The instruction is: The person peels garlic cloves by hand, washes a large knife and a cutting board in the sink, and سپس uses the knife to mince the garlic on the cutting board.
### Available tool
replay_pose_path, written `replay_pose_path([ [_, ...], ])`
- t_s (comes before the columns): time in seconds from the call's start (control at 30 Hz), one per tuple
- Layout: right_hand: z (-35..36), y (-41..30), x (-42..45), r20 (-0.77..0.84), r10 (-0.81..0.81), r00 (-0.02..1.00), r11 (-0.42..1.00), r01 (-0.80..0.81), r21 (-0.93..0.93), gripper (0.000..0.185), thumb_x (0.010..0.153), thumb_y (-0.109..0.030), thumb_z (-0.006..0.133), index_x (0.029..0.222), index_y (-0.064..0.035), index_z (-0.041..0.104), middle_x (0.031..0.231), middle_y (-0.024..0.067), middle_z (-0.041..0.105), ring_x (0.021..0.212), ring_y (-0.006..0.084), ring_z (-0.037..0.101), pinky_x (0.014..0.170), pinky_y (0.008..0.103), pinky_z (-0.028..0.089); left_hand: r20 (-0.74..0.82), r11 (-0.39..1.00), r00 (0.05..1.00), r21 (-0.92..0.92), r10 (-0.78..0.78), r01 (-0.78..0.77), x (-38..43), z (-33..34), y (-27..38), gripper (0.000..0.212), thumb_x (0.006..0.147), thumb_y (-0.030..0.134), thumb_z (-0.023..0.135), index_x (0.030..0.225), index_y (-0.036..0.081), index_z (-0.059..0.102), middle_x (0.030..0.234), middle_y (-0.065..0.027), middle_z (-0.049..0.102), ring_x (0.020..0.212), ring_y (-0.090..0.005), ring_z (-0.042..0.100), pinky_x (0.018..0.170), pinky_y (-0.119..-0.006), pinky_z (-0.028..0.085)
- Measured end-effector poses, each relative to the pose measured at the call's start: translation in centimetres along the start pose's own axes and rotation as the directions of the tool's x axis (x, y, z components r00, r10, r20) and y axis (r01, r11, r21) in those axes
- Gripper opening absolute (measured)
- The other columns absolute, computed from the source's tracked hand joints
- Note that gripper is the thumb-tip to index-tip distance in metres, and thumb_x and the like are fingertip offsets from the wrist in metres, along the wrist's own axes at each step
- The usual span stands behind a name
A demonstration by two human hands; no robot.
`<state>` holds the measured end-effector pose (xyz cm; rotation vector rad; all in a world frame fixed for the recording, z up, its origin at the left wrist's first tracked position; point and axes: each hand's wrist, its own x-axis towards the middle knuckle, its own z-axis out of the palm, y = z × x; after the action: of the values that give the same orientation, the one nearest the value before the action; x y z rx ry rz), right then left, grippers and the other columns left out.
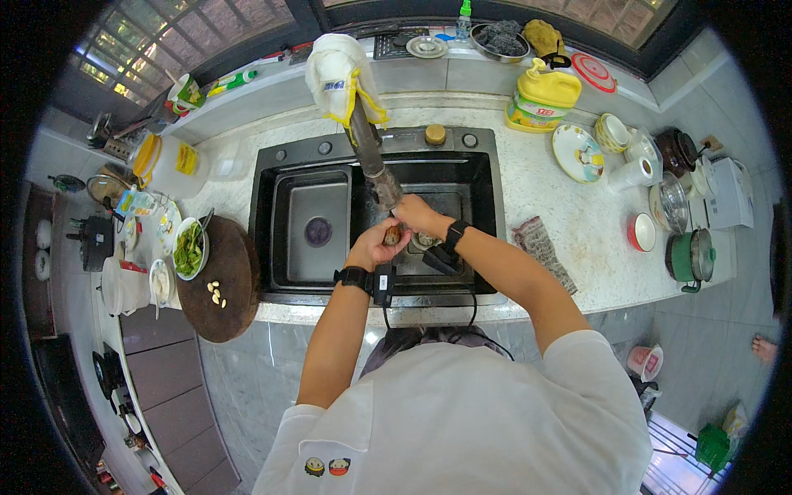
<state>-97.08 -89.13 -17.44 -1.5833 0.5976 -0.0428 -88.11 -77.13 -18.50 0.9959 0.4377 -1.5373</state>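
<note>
Over the right basin of the black double sink, my left hand holds a small brown roundish thing in its curled fingers; I cannot tell exactly what it is. My right hand is close above it, right by the lower end of the grey faucet. Its fingertips are hidden, so whether it grips anything is unclear. Below the right wrist, a pale round object shows partly in the basin. A white cloth with yellow edging is draped over the faucet's top.
To the left, a round wooden chopping board overhangs the counter edge, bearing peeled garlic cloves and a bowl of green vegetables. On the right are a crumpled cloth, a yellow detergent jug, a plate and a green pot.
</note>
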Motion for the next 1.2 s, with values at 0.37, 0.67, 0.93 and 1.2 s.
replay_pose_path([
  [0.37, -9.0, -1.7, -4.9, -0.150, 0.013, 0.989, 0.977, -0.044, -0.209, 0.020, 0.086, -0.017, 0.058, 0.087, 0.0025, 0.057, 0.070, 0.0092, 0.059, 0.049, 0.0170, 0.057, 0.044, 0.0316, 0.048, 0.712, 0.076, 0.541, 0.573, 0.448, -0.816, 7.2, -2.9, 1.8, 0.027, 0.080, 0.016, 0.061, 0.105, 0.006, 0.058, 0.101, -0.0084, 0.060, 0.091, -0.0203, 0.057, 0.079, -0.033, 0.047],
  [0.67, -14.8, -3.1, 2.4, -0.283, -0.230, 0.931, 0.595, -0.096, -0.798, 0.047, 0.082, -0.029, 0.062, 0.122, -0.0113, 0.045, 0.106, 0.0206, 0.057, 0.097, 0.0398, 0.056, 0.081, 0.0465, 0.046, 0.266, 0.991, 0.955, 0.059, -0.134, 0.123, 0.0, 1.3, 1.8, 0.022, 0.084, 0.023, 0.066, 0.096, 0.008, 0.056, 0.088, -0.0061, 0.058, 0.077, -0.0169, 0.057, 0.064, -0.025, 0.046],
  [0.93, -16.4, -2.6, 8.1, -0.069, -0.247, 0.967, 0.389, 0.034, -0.921, 0.050, 0.083, -0.044, 0.056, 0.122, -0.0132, 0.048, 0.099, 0.0199, 0.061, 0.093, 0.0370, 0.059, 0.079, 0.0470, 0.047, 0.014, 0.877, 1.000, 0.479, 0.018, -0.023, -5.3, 3.3, -0.1, 0.028, 0.084, 0.033, 0.064, 0.100, 0.010, 0.060, 0.084, -0.0003, 0.058, 0.072, -0.0118, 0.052, 0.063, -0.025, 0.044],
  [1.2, -15.0, -2.0, 10.4, -0.204, -0.161, 0.966, 0.352, -0.137, -0.926, 0.056, 0.087, -0.048, 0.045, 0.125, -0.0078, 0.046, 0.095, 0.0209, 0.065, 0.091, 0.0377, 0.061, 0.078, 0.0480, 0.047, -0.020, 0.653, 0.993, 0.755, 0.116, -0.061, -4.7, 3.1, -1.4, 0.062, 0.066, 0.047, 0.071, 0.108, 0.003, 0.063, 0.128, -0.0158, 0.045, 0.114, -0.0235, 0.044, 0.089, -0.032, 0.039],
])
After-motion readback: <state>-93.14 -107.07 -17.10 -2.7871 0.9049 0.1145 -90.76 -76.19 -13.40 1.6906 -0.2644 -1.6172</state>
